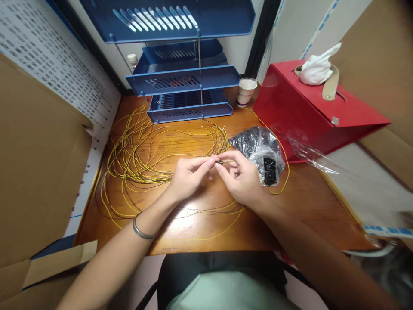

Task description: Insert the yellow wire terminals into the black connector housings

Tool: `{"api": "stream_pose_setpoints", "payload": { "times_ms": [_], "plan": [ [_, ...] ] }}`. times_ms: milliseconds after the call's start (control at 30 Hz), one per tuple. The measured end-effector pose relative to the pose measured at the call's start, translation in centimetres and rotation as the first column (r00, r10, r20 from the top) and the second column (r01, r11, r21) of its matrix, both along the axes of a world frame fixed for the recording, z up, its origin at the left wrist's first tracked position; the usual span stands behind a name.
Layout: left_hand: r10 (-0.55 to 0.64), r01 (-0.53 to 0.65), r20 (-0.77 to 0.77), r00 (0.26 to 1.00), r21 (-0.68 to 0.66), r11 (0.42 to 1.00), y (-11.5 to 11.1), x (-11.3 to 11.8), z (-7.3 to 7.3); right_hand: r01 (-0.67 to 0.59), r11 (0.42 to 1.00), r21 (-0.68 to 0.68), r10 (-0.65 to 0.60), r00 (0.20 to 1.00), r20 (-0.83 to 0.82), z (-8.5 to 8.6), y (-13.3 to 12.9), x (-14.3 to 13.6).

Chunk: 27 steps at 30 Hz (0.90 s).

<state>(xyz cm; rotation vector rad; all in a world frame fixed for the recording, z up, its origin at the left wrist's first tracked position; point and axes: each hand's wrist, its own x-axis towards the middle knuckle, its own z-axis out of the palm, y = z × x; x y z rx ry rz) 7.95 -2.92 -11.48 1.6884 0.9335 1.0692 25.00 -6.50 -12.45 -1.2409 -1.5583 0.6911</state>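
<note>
My left hand (189,175) and my right hand (241,177) meet fingertip to fingertip over the middle of the wooden table. Both pinch a thin yellow wire, and a small dark piece shows between the fingertips, too small to name. Left of my hands spreads a loose tangle of yellow wires (129,165), some strands dark. Several wire ends with small bright tips lie just behind my hands. Beyond my right hand sits a clear plastic bag (256,144) with black contents. One yellow wire loops around the bag's right side.
A blue tiered letter tray (190,114) stands at the back, with a paper cup (246,91) beside it. At the right back is a red box (290,112) with tissue on top. Cardboard (41,142) flanks the left side; the table's front edge (213,251) is near my lap.
</note>
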Motion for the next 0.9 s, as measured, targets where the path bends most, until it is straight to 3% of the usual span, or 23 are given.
{"api": "stream_pose_setpoints", "payload": {
  "times_ms": [267,500,633,900],
  "plan": [
    [0.146,-0.146,0.01,0.989,0.062,0.987,0.1,0.0,-0.1,0.115,0.986,0.121,-0.123,0.99,0.064,-0.3,0.1,-0.2],
    [0.137,-0.136,-0.013,0.991,0.046,0.99,0.4,-0.3,0.3,0.114,0.985,0.127,-0.126,0.988,0.091,0.0,0.2,-0.1],
    [0.197,-0.194,-0.044,0.979,0.061,0.979,0.8,-0.6,0.4,0.128,0.984,0.12,-0.14,0.986,0.095,-0.1,0.2,0.0],
    [0.433,-0.425,0.151,0.889,-0.08,0.902,3.4,-3.0,1.6,0.213,0.971,0.109,-0.217,0.976,0.028,-0.2,0.5,0.3]
  ]
}}
